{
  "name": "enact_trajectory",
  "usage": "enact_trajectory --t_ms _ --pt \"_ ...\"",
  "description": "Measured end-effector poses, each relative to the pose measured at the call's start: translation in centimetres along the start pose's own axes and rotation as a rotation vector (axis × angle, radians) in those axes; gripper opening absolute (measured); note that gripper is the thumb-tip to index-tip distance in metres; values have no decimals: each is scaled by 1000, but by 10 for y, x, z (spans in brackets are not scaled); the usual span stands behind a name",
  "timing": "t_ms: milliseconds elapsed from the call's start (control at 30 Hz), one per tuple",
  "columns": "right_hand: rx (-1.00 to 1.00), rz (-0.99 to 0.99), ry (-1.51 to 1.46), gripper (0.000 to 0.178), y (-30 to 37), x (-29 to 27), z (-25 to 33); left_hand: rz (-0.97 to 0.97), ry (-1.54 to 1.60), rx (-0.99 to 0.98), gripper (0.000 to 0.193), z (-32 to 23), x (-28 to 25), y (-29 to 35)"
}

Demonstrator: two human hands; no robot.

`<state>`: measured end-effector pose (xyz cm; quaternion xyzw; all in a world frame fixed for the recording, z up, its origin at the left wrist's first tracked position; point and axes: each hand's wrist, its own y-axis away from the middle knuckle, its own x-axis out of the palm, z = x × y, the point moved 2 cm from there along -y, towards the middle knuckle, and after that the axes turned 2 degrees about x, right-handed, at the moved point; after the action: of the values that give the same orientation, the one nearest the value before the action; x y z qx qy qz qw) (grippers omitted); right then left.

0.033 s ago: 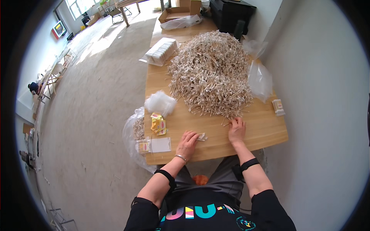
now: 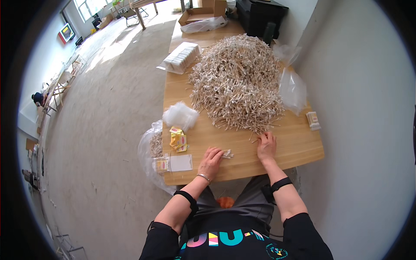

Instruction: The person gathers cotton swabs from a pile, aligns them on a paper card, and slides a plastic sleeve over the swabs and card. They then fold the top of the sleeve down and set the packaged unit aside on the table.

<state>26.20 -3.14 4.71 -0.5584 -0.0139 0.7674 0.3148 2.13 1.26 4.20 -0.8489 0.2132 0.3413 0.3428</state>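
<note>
**White cotton swabs in our left hand, our right hand at the pile**

We found almost nothing changed from the earlier frame: both hands kept their places and poses, the right one perhaps shifted by a trace, and everything else on the wooden table lay as it had.

Our left hand was closed around a small bunch of the swabs at the near side of the table, its thumb and fingers drawn together, with the tips poking out toward the right. Our right hand, farther right, rested with bent fingers at the near edge of the big heap, a few loose sticks just beside the fingertips. We could not tell whether it had pinched one, since the fingers hid the gap.

The heap itself spread across the middle and far part of the tabletop. To the left of our left hand lay a clear pouch of swabs with a white card, and just beyond these, yellow cards and a stack of clear bags.
</note>
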Motion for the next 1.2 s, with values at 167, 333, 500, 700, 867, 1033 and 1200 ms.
enact_trajectory --t_ms 167,333,500,700,867,1033,1200 --pt "-63 15 -39 8 3 25 32 1 31 19 24 6 0 3" --pt "-146 178 -224 9 23 47 86 -32 57 -35 31 5 6 5" --pt "-74 193 -586 14 23 47 90 55 -158 -15 46 0 3 1" --pt "-149 178 -319 19 12 29 54 72 -71 -43 43 1 1 2" --pt "-76 137 -162 22 0 22 45 7 15 -82 41 1 1 5" --pt "-358 250 -120 25 7 21 68 -12 -15 -53 38 0 -2 2" --pt "-162 82 -40 24 4 12 45 46 69 -78 41 2 0 1"
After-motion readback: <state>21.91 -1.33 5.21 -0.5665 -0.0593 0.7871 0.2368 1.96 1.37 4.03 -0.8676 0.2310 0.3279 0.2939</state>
